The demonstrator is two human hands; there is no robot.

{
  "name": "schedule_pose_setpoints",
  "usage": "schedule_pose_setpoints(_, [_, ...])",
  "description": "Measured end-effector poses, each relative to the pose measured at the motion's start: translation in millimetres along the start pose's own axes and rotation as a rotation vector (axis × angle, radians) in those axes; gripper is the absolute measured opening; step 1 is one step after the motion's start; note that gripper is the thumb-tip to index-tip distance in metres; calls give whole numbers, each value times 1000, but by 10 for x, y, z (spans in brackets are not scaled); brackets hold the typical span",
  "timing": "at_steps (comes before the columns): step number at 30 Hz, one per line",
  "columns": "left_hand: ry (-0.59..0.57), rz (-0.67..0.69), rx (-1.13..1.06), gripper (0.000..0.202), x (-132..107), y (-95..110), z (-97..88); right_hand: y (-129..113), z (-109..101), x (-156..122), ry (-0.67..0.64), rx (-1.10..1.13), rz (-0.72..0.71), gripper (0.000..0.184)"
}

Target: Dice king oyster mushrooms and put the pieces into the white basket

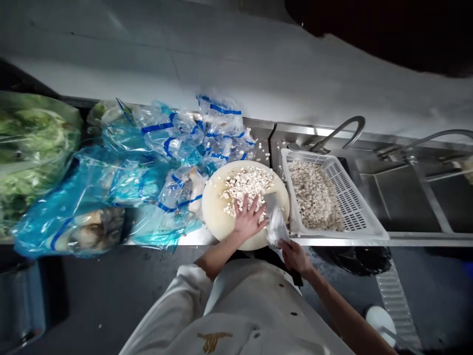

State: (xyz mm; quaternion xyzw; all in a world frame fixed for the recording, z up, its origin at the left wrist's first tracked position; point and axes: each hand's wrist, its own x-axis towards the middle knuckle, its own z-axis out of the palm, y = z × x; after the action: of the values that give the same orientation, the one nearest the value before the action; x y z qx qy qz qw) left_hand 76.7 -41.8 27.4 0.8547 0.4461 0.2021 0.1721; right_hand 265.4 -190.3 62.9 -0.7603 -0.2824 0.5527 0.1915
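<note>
On a round, pale cutting board (218,217) lies a heap of small whitish diced pieces (248,181). My left hand (248,219) rests with fingers spread at the near edge of the heap, touching some of the pieces. My right hand (294,257) is closed around the dark handle of a cleaver (276,224). Its broad blade sits at the right side of the board, close to my left fingertips. Right of the board, a white perforated plastic basket (364,219) holds a large pile of similar chopped pieces (316,197).
Clear and blue plastic bags (129,175) crowd the counter on the left, one holding a pale brown-grey item (92,229). A big bag of leafy greens (33,148) stands at far left. Sinks (406,197) with curved faucets (345,130) lie right; a black bag (364,259) hangs below.
</note>
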Motion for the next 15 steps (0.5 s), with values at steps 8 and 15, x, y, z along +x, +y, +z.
schedule_pose_setpoints(8, [181, -122, 63, 37, -3, 21, -16, 25, 379, 277, -508, 241, -19, 52])
schedule_pose_setpoints(15, [446, 83, 121, 28, 619, 773, -429, -312, -658, 6, -604, 301, -271, 36])
